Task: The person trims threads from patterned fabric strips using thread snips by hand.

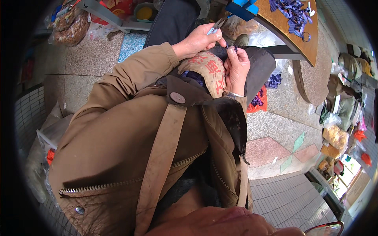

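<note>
While the left hand (199, 39) grips small metal scissors (215, 26) pointing up-right, the right hand (237, 67) pinches a thin dark strand (230, 48) just beside them, over the tan printed cloth sack (208, 70) on the lap.

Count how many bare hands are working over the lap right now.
2. The left hand holds small metal scissors above the printed tan cloth sack; the right hand, just right of it, pinches a small dark piece. No other hands are visible.
</note>
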The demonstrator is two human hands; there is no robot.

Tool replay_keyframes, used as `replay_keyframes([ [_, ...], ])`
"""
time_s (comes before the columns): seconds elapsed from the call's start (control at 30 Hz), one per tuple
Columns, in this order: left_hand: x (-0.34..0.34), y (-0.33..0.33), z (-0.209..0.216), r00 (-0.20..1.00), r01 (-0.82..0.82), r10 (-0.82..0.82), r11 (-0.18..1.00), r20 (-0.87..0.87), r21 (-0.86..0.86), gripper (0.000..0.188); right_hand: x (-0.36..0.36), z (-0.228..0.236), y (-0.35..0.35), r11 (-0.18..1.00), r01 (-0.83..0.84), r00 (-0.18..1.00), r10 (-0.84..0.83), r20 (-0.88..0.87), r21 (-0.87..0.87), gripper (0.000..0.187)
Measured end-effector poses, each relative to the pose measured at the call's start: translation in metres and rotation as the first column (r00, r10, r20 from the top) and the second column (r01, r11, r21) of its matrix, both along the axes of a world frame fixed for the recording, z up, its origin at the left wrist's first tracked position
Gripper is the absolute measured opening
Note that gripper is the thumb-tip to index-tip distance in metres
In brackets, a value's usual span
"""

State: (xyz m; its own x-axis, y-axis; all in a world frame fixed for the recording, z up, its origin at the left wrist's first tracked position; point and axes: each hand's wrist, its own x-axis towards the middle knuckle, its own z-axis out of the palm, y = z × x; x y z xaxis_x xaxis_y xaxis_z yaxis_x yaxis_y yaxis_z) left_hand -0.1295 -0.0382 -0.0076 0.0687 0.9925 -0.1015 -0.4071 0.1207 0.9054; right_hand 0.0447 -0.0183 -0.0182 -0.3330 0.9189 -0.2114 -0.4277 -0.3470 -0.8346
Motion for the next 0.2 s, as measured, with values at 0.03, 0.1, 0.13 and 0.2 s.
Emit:
replay_keyframes([
  [0.03, 0.0002, -0.0001, -0.0002, 1.000, 0.001, -0.001, 1.000, 0.001, 0.000, 0.017, -0.0002, -0.0006, 0.0000, 0.999, 0.025, 1.000, -0.025, 0.016, 0.022, 0.008],
  [0.1, 0.0008, -0.0005, 0.0000, 1.000, 0.008, -0.008, 1.000, -0.008, -0.004, 0.017, -0.0005, -0.0016, 0.0001, 0.998, 0.050, 0.998, -0.051, 0.033, 0.044, 0.008],
  [0.13, 0.0005, -0.0007, 0.0002, 1.000, 0.009, -0.009, 1.000, -0.008, -0.004, 0.017, -0.0007, -0.0021, 0.0001, 0.995, 0.067, 0.997, -0.071, 0.045, 0.068, 0.009],
  [0.2, -0.0021, -0.0009, 0.0004, 0.997, 0.053, -0.056, 0.997, -0.052, -0.064, 0.018, -0.0006, -0.0026, 0.0002, 0.992, 0.086, 0.994, -0.091, 0.057, 0.093, 0.009],
])
